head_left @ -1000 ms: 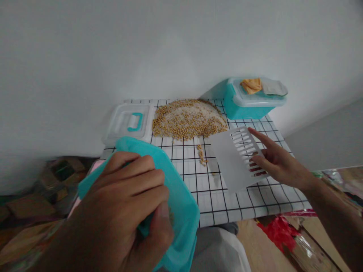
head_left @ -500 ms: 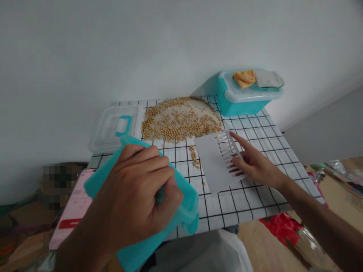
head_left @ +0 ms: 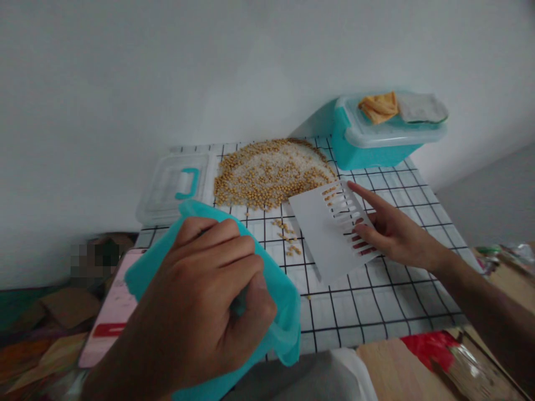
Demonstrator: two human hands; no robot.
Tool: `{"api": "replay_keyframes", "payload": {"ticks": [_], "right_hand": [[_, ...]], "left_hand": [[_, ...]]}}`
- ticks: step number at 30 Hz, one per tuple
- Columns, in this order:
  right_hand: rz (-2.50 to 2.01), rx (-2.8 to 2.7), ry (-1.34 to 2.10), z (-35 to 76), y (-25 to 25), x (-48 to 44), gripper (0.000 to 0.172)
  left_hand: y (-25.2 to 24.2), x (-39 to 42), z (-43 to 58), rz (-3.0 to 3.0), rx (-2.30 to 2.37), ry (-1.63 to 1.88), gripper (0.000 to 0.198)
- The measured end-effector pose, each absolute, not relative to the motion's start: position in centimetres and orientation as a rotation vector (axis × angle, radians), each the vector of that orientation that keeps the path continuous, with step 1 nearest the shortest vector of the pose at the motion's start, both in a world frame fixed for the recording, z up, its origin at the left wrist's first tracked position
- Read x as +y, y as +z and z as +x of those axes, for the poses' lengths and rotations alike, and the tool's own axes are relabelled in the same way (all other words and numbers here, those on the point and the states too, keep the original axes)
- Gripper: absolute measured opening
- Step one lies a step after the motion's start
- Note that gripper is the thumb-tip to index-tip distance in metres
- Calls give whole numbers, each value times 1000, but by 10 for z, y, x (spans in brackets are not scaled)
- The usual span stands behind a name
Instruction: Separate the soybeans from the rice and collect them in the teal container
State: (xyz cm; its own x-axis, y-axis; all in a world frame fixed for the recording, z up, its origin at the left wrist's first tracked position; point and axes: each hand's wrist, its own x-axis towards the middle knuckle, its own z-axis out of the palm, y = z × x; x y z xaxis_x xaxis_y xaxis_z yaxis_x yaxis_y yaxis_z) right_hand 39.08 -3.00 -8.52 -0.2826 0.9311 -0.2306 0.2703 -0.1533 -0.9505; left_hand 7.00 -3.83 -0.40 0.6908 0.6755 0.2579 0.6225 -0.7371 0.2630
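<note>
My left hand (head_left: 217, 295) is closed over the side of a turquoise plastic bin (head_left: 284, 301), tilted at the table's front edge. My right hand (head_left: 388, 234) grips a flat white card (head_left: 320, 228) by its slotted end, thumb on top and index finger stretched along the far edge. The card is tilted over the table, with its slots toward my right hand. Beyond it lies a broad pile of yellow soybeans (head_left: 246, 189) mixed with white grains (head_left: 292, 161). Several loose soybeans (head_left: 286, 228) lie just left of the card.
A clear lid (head_left: 163, 189) with a turquoise handle lies at the back left. At the back right stands a lidded turquoise box (head_left: 376, 153) with a yellow cloth (head_left: 380, 107) and a grey cloth (head_left: 422, 107) on top. A pink-screened phone (head_left: 108, 312) sits at the left edge.
My right hand has lifted and tilted the card slightly. The loose soybeans beside it have spread out. My left hand keeps its hold on the bin, and the view has shifted a little.
</note>
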Motion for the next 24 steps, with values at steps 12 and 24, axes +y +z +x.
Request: {"api": "replay_keyframes", "payload": {"ticks": [12, 24], "right_hand": [[-1673, -1217, 1319, 387, -75, -112, 87], [-1742, -567, 862, 291, -99, -162, 88]], "left_hand": [[-6, -38, 67, 2744, 1054, 517, 25], [-4, -38, 69, 2791, 1038, 489, 25]]}}
